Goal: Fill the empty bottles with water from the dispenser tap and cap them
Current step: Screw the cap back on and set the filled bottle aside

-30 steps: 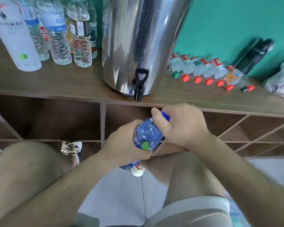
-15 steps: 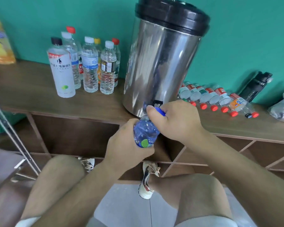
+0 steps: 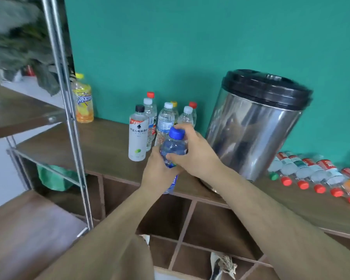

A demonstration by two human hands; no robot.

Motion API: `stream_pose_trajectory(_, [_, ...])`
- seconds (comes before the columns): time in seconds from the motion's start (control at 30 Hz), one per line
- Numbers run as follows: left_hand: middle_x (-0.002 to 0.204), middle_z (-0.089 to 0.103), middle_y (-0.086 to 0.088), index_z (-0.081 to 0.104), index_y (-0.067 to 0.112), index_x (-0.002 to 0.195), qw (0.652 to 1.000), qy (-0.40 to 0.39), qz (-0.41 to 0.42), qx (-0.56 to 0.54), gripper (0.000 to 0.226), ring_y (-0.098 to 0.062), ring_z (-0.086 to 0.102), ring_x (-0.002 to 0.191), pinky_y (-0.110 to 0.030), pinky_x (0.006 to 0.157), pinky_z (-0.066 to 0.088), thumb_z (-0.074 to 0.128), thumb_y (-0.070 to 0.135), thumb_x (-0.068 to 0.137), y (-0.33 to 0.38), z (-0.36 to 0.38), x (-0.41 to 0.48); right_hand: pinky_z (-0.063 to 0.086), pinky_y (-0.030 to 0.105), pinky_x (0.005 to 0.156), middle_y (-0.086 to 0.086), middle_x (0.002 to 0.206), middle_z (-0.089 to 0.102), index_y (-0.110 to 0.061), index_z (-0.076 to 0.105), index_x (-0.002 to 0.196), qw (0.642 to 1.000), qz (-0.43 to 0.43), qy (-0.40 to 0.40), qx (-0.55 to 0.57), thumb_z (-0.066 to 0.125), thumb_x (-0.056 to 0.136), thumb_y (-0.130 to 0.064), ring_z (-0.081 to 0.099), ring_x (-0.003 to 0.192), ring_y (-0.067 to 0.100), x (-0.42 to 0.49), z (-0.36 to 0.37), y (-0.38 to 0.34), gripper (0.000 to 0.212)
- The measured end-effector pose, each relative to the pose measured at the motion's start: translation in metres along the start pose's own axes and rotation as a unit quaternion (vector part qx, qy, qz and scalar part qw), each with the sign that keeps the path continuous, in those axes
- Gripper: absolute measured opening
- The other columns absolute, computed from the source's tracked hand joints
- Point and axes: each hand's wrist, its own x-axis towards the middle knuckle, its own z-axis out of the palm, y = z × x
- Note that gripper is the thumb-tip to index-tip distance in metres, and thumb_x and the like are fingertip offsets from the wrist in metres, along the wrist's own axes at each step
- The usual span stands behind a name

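Observation:
A blue-tinted bottle with a blue cap is held upright above the wooden counter, in front of a group of standing capped bottles. My left hand grips its lower body. My right hand wraps its upper body just under the cap. The steel dispenser with a black lid stands to the right; its tap is hidden behind my right arm. A row of bottles with red caps lies on its side right of the dispenser.
A white bottle with a black cap stands at the front of the group. A yellow drink bottle stands at the back left. A metal shelf post rises on the left. Open cubbies lie under the counter.
The view swung up and left. Both hands carried the bottle up and left, away from the tap toward the standing bottles. My right hand moved from the cap to the upper body.

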Motion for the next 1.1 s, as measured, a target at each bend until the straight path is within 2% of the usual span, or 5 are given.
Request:
stream_pose_trajectory(0.33, [0.138,0.038,-0.007,0.032,0.017,0.156,0.984,0.065,0.055,0.154,0.093,-0.024,0.033,0.133,-0.041,0.114,0.036,0.084,0.030,0.080,-0.052,-0.002,0.045,0.055,0.044,0.099,-0.006,0.134,0.055,-0.039,0.043,0.141,0.997,-0.006,0.032,0.066,0.080,0.082,-0.013,0.064,0.115,0.016,0.061,0.044,0.034,0.074])
stream_pose_trajectory(0.57, [0.137,0.044,-0.006,0.041,0.012,0.148,0.978,0.113,0.089,0.150,0.074,-0.025,0.046,0.132,-0.045,0.108,0.048,0.075,0.000,0.084,-0.063,0.002,0.052,0.057,0.040,0.093,-0.004,0.133,0.059,-0.041,0.039,0.150,0.997,0.010,0.053,0.049,0.083,0.084,-0.016,0.065,0.109,0.016,0.095,0.059,0.045,0.083])
stream_pose_trajectory(0.83, [0.141,0.047,-0.004,0.039,0.012,0.151,0.981,0.047,0.075,0.174,0.069,-0.020,0.048,0.131,-0.036,0.107,0.046,0.072,0.011,0.090,-0.050,-0.008,0.049,0.047,0.045,0.108,0.007,0.154,0.038,-0.036,0.025,0.162,0.998,0.030,0.043,-0.023,0.071,0.095,-0.022,0.051,0.132,0.028,0.094,0.059,0.037,0.082])
stream_pose_trajectory(0.93, [0.139,0.050,-0.004,0.046,0.010,0.146,0.976,0.054,0.093,0.189,0.060,-0.022,0.050,0.128,-0.036,0.104,0.045,0.071,0.013,0.092,-0.038,-0.016,0.036,0.039,0.048,0.114,0.012,0.148,0.033,-0.022,0.032,0.159,0.993,0.034,0.091,-0.063,0.064,0.098,-0.027,0.038,0.133,0.033,0.063,0.053,0.029,0.069])
stream_pose_trajectory(1.1, [0.123,0.060,-0.003,0.060,0.010,0.127,0.953,0.036,0.206,0.219,0.036,-0.022,0.056,0.115,-0.029,0.094,0.043,0.069,0.013,0.092,0.000,-0.011,0.007,0.050,0.038,0.092,0.002,0.117,0.055,-0.011,0.060,0.121,0.984,-0.044,0.161,-0.063,0.057,0.104,-0.025,0.057,0.108,0.021,-0.018,0.017,0.020,0.023])
